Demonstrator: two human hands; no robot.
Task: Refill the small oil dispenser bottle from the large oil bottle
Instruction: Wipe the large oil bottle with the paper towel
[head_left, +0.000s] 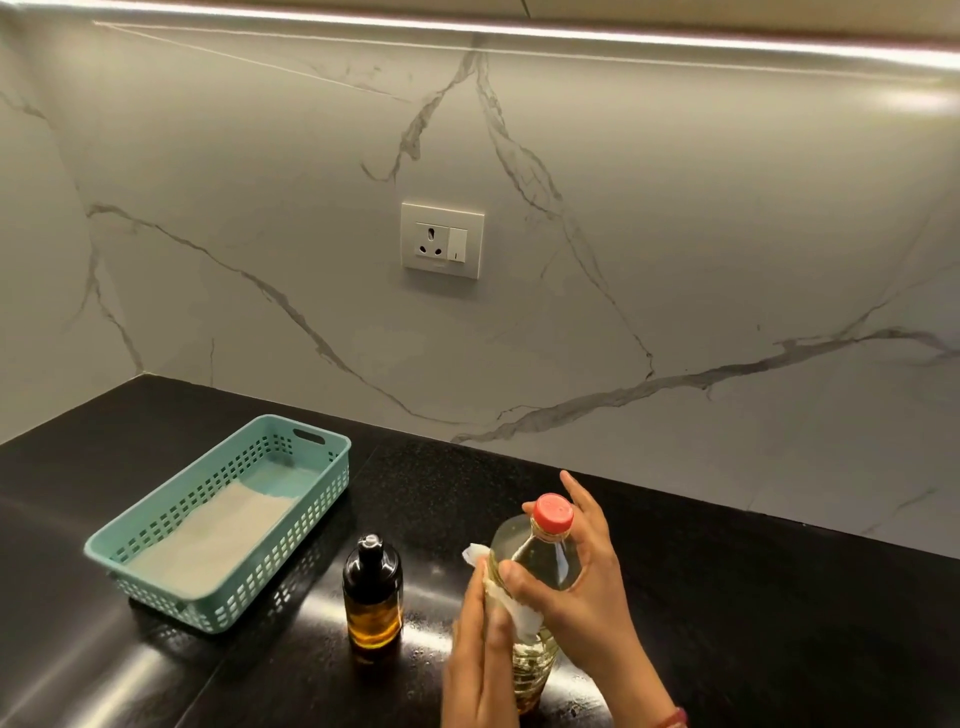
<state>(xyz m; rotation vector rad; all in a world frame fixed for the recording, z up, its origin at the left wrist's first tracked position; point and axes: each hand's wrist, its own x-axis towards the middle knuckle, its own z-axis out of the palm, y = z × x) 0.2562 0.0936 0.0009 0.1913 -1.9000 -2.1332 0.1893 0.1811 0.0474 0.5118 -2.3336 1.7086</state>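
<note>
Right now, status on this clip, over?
Right hand grips large oil bottle, red cap on. Left hand presses tissue to it. Small dispenser bottle upright alongside, capped. Nothing blocking.

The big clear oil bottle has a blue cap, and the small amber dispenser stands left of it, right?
No: the head view shows the round plastic cap on the large clear oil bottle is red, not blue. The small amber glass dispenser bottle does stand left of it.
</note>
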